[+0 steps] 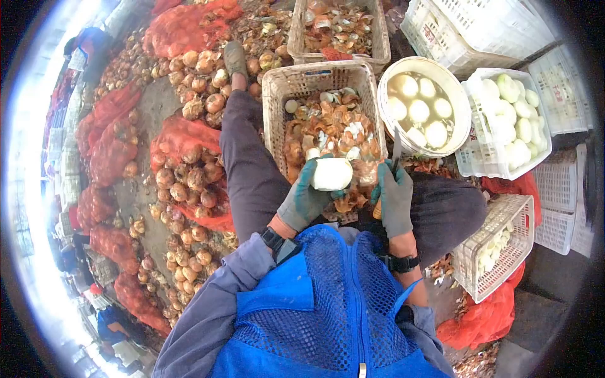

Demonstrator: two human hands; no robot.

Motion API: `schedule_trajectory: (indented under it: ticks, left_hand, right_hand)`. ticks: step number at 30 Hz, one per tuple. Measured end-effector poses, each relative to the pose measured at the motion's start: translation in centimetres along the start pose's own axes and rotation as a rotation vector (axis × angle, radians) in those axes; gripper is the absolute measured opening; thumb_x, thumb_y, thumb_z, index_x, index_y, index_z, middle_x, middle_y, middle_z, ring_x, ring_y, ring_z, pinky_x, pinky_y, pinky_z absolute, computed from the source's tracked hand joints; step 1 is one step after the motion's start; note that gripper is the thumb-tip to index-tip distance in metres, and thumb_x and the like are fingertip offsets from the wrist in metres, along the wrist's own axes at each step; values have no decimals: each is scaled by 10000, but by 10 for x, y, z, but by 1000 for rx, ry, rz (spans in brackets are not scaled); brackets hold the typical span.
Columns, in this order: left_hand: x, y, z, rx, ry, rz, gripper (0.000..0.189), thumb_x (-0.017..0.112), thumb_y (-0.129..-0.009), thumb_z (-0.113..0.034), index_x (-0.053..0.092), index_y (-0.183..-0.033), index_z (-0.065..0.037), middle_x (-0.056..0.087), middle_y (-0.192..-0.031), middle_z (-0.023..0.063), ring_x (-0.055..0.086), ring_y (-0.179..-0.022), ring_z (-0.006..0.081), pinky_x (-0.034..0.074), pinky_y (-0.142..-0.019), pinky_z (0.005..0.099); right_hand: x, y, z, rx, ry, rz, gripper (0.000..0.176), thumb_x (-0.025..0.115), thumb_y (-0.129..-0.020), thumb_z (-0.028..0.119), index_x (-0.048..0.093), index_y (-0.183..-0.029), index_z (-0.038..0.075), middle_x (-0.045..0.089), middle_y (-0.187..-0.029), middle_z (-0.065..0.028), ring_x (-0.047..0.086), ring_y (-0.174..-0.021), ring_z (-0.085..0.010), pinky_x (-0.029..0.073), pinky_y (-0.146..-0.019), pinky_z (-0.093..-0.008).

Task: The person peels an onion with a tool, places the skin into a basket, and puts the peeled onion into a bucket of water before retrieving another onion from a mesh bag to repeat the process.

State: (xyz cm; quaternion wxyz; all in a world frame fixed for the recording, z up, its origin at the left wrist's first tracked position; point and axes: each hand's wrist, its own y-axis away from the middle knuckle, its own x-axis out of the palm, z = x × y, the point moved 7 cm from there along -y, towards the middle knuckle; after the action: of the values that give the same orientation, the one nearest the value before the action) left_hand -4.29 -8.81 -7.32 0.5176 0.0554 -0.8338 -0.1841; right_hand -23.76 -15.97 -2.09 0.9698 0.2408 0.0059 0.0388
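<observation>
My left hand (305, 194), in a grey-green work glove, is closed around a peeled white onion (332, 174). In my right hand (395, 192), gloved the same way, is a knife (396, 146) whose blade points up and away from me. Part of its handle is hidden by my fingers. Both hands are over the near edge of a white plastic crate (273, 113) full of brown onion skins (334, 129). The onion and the knife are apart from each other.
Peeled onions float in a white bucket (462, 101); more fill a white basket (466, 154). A second crate of skins (295, 38) stands beyond. Unpeeled onions (189, 179) and red mesh bags (183, 135) lie left. A tipped crate (463, 271) lies right.
</observation>
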Motion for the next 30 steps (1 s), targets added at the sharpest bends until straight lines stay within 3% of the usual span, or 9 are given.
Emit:
schedule_trajectory:
  ticks: [5, 8, 11, 13, 15, 17, 20, 27, 30]
  left_hand:
    - [2, -1, -3, 7, 57, 22, 707, 599, -1082, -607, 489, -1596, -134, 643, -1500, 158, 705, -1244, 353, 643, -924, 444]
    - [9, 4, -9, 50, -18, -53, 702, 584, -1093, -598, 486, -1600, -123, 637, -1509, 149, 705, -1242, 346, 641, -934, 455]
    - [11, 4, -12, 63, -81, -44, 705, 578, -1097, -597, 488, -1601, -112, 624, -1525, 144, 674, -1301, 323, 615, -1015, 460]
    - [13, 5, -14, 80, -95, -46, 713, 578, -1097, -600, 489, -1601, -104, 617, -1533, 141, 648, -1342, 307, 582, -1079, 458]
    - [15, 6, -17, 99, -110, -49, 718, 574, -1098, -601, 490, -1602, -96, 610, -1541, 138, 627, -1374, 293, 550, -1132, 454]
    - [17, 7, -18, 114, -125, -50, 722, 566, -1102, -601, 490, -1602, -85, 603, -1550, 135, 609, -1397, 281, 518, -1174, 448]
    - [24, 8, -17, 116, -71, -72, 699, 631, -1083, -577, 498, -1599, -125, 656, -1442, 76, 663, -1277, 238, 577, -1030, 403]
    - [24, 10, -16, 119, -44, -70, 711, 638, -1072, -594, 526, -1572, -100, 653, -1459, 95, 642, -1317, 259, 544, -1095, 434]
    - [24, 8, -19, 122, 22, -75, 717, 629, -1063, -617, 548, -1545, -92, 652, -1470, 126, 639, -1332, 301, 553, -1095, 477]
  right_hand:
    - [4, 1, 15, -174, 417, 36, 382, 704, -1015, 245, 693, -1268, -40, 761, -964, -147, 730, -846, -252, 585, -779, -404]
    - [17, 10, 30, -259, 529, 130, 395, 725, -996, 238, 696, -1282, -32, 773, -1055, -214, 754, -1003, -357, 576, -920, -454]
    - [31, 14, 29, -400, 541, 217, 395, 741, -981, 233, 702, -1283, -18, 768, -1115, -250, 749, -1025, -421, 576, -930, -482]
    - [40, 33, 42, -819, 806, 180, 461, 745, -972, 229, 661, -1368, 7, 749, -1193, -264, 740, -1040, -450, 574, -925, -513]
    - [46, 41, 43, -908, 882, 152, 531, 746, -967, 230, 621, -1437, 18, 733, -1234, -270, 739, -1039, -455, 580, -901, -519]
    - [49, 40, 39, -832, 829, 165, 601, 739, -969, 229, 561, -1505, 23, 722, -1242, -265, 739, -1013, -454, 587, -875, -521]
    - [51, 41, 38, -812, 823, 165, 667, 723, -976, 227, 495, -1568, 22, 720, -1230, -255, 741, -978, -446, 595, -838, -517]
    - [57, 44, 43, -819, 959, 160, 709, 693, -989, 230, 435, -1614, 15, 729, -1172, -256, 749, -943, -430, 603, -764, -505]
    - [41, 21, 6, -769, 1029, 89, 736, 688, -991, 235, 408, -1631, 2, 725, -1151, -248, 752, -928, -416, 604, -751, -499]
